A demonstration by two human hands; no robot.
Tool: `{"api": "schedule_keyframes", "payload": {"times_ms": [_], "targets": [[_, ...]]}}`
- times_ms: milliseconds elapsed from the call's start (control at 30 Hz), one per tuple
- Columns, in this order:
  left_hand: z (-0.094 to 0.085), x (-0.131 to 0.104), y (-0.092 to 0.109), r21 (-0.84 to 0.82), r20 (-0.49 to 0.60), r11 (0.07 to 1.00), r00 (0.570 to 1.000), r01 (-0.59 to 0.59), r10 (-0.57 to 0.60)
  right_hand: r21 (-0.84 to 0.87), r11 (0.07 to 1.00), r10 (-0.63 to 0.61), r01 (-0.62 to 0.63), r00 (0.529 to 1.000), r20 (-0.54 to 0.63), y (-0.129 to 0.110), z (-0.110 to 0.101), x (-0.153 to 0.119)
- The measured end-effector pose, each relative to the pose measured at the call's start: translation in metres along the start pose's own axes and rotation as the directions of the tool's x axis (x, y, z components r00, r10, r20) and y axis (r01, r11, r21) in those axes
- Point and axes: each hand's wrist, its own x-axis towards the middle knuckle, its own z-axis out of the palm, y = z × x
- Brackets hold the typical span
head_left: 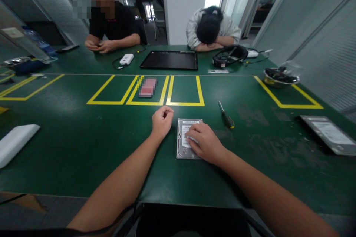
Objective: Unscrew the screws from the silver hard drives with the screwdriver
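A silver hard drive [180,152] lies flat on the green table in front of me, its white label partly covered. Over its right side rests my right hand [207,142], with bent fingers apart on the label and no grip around the drive. My left hand [162,120] is just left of the drive and apart from it, its fingers curled closed toward the thumb. Whether anything small is inside them is hidden. A screwdriver [226,116] with a dark, yellow-tipped handle lies to the right, beyond my right hand.
Another hard drive [328,133] lies far right, near a metal bowl [280,79] of dark parts. Yellow tape outlines [185,103] hold a blurred pink item [148,87]. A black screen panel [169,60] and coiled cables [229,56] lie before two people. A white object [18,142] sits left.
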Motion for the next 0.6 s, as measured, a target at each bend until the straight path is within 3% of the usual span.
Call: {"api": "schedule_keyframes", "payload": {"times_ms": [300,600], "targets": [[0.001,0.001,-0.009,-0.018,-0.043,1.000,0.999,0.015,-0.016,0.041,0.999,-0.035,0.036,0.999,-0.005,0.000,-0.003,-0.016],[0.003,-0.001,-0.009,-0.072,0.032,0.997,0.999,0.029,-0.027,-0.004,1.000,-0.023,0.024,1.000,0.012,-0.001,-0.007,-0.014]]}}
